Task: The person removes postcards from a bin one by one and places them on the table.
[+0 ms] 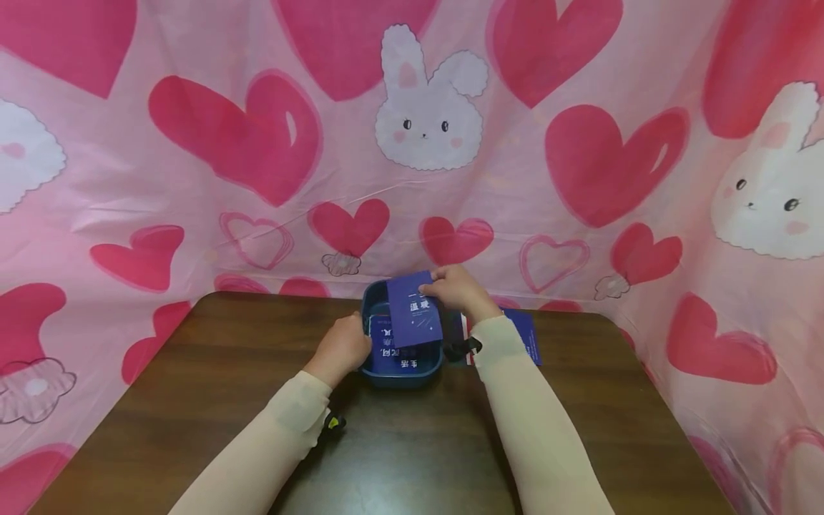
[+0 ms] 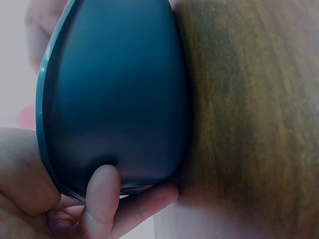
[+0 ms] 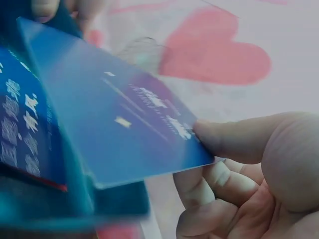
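My right hand (image 1: 460, 290) pinches a purple-blue printed card (image 1: 415, 325) at one corner, between thumb and fingers. The card is tilted over a dark blue-green plastic basin (image 1: 400, 382). Inside the basin lies another dark blue card or booklet (image 1: 386, 366) with white lettering, partly covered by the raised card. At the basin's left side, my left hand (image 1: 341, 343) grips the rim. The left wrist view has its fingers (image 2: 102, 199) against the outer wall. In the right wrist view, the held card (image 3: 107, 144) stands above the lettered one (image 3: 30, 129).
Right of the basin, partly behind my right wrist, lie more blue cards (image 1: 524, 332) and a piece with a red and white edge. The brown wooden table (image 1: 399, 450) ends at a pink curtain (image 1: 450, 193) with hearts and rabbits, which also hangs along the sides.
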Demonstrator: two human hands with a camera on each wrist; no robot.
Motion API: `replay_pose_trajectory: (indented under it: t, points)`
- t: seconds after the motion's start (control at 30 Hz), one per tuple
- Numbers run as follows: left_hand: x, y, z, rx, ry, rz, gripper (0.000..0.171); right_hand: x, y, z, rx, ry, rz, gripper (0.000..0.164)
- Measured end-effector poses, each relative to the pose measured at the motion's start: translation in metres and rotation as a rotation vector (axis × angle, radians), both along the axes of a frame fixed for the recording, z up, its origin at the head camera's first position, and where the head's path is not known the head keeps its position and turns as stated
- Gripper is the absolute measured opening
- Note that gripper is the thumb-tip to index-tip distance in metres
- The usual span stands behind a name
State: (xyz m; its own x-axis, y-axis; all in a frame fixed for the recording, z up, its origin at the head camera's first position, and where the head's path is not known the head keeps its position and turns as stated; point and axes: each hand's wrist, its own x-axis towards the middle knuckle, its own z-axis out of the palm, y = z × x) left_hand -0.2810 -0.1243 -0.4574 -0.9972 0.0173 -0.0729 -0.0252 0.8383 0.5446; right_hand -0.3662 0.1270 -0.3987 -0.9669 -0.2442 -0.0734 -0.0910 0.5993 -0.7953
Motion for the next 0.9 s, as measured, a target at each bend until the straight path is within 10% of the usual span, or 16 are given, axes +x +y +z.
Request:
replay_pose_trajectory:
  t: [0.3, 0.9]
  points:
    - [0.002, 0.003, 0.001, 0.018, -0.017, 0.005, 0.053, 0.01, 0.077, -0.002, -0.126, -0.018, -0.11, 0.024]
    - [0.0, 0.0, -0.001, 0.027, -0.027, 0.001, 0.052, 0.027, 0.194, -0.001, 0.089, -0.039, -0.158, 0.039]
